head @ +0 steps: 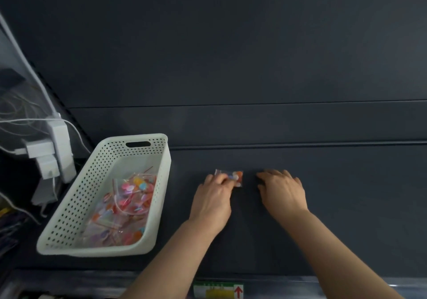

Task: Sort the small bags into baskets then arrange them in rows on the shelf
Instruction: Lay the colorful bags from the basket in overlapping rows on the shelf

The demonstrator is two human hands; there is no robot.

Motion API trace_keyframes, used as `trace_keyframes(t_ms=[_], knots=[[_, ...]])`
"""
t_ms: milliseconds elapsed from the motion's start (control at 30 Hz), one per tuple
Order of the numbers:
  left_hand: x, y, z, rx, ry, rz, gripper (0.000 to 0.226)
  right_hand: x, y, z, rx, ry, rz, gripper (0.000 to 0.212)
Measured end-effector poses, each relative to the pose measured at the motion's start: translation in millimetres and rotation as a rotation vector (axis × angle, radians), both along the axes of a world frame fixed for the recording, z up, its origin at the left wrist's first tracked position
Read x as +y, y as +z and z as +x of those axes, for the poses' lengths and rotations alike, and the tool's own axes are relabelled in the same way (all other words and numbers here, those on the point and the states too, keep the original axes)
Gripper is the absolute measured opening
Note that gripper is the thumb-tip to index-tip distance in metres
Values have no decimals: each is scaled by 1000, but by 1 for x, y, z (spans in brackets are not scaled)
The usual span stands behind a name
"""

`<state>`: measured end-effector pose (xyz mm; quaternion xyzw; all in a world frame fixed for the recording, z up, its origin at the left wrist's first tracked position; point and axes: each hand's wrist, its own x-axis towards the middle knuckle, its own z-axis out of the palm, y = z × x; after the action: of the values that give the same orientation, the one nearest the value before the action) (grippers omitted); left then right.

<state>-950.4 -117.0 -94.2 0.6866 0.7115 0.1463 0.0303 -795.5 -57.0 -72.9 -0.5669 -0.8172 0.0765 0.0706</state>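
Near the shelf's (346, 206) back edge a bag (233, 177) lies flat, its left end pinched by the left hand (215, 197). The right hand (282, 190) rests on the shelf just right of the bag, apart from it, fingers relaxed and spread. At the shelf's left end, a basket (69, 206) holds more bags (124, 206).

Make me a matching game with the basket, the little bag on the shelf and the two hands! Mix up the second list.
1. white basket
2. small bag
3. left hand
4. right hand

A. spread open, holding nothing
B. has a pile of colourful bags inside
C. on the dark shelf, between the two hands
D. pinching the small bag's edge

Pairs: 1-B, 2-C, 3-D, 4-A
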Motion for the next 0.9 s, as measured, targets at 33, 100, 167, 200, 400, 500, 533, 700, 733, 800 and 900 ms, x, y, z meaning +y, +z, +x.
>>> trace_keyframes(t_ms=[33, 100, 167, 200, 400, 500, 533, 700, 733, 800, 900], knots=[[8, 0, -1, 23, 26, -20, 51, 3, 0, 0, -19, 4, -6, 33], [27, 2, -2, 35, 68, -54, 56, 10, 0, 1, -30, 15, -8, 32], [44, 3, -3, 32, 83, -72, 59, 16, 2, 3, -40, 25, -19, 28], [51, 3, -3, 29, 81, -80, 60, 18, 3, 3, -44, 31, -30, 27], [59, 7, 1, -7, 68, -89, 65, 20, 5, 5, -47, 33, -49, 25], [47, 29, 3, -59, 92, -19, 61, 20, 8, 3, -58, 15, -67, 23], [43, 39, 1, -65, 106, 10, 58, 20, 12, 0, -79, 8, -67, 21], [8, 80, -30, -17, 209, 104, 32, -1, 32, -44, -93, 109, 65, 16], [-2, 86, -41, -21, 244, 120, 29, -9, 35, -57, -60, 147, 89, 16], [-22, 95, -62, -41, 333, 154, 25, -23, 38, -79, 12, 218, 119, 17], [-58, 98, -105, -46, 532, 168, 24, -41, 40, -107, 117, 305, 106, 22]])
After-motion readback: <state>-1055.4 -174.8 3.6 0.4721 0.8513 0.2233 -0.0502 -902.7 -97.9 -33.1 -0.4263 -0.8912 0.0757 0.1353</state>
